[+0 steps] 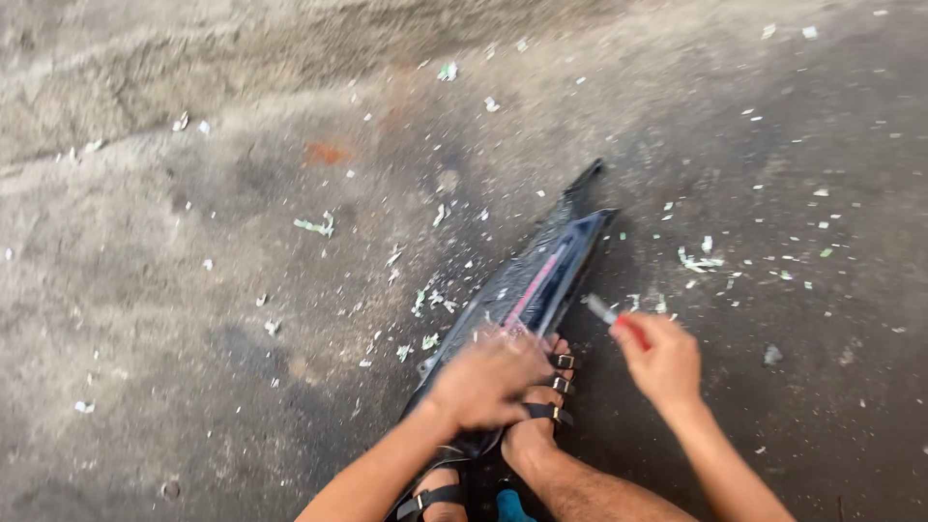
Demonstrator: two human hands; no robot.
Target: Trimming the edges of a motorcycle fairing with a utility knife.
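Note:
A long black plastic panel (541,275) with a red stripe lies on the concrete floor, pointing away from me. My left hand (488,379) presses flat on its near end, blurred by motion. My foot in a strapped sandal (546,406) rests against the panel beside that hand. To the right of the panel my right hand (662,360) grips a small red-handled tool (619,321) with a pale blade tip sticking out toward the panel's edge.
Pale green and white shavings (698,261) are scattered over the grey concrete floor (193,290) around the panel. An orange stain (326,153) marks the floor farther off. A second sandalled foot (430,501) and something blue (512,507) sit at the bottom edge.

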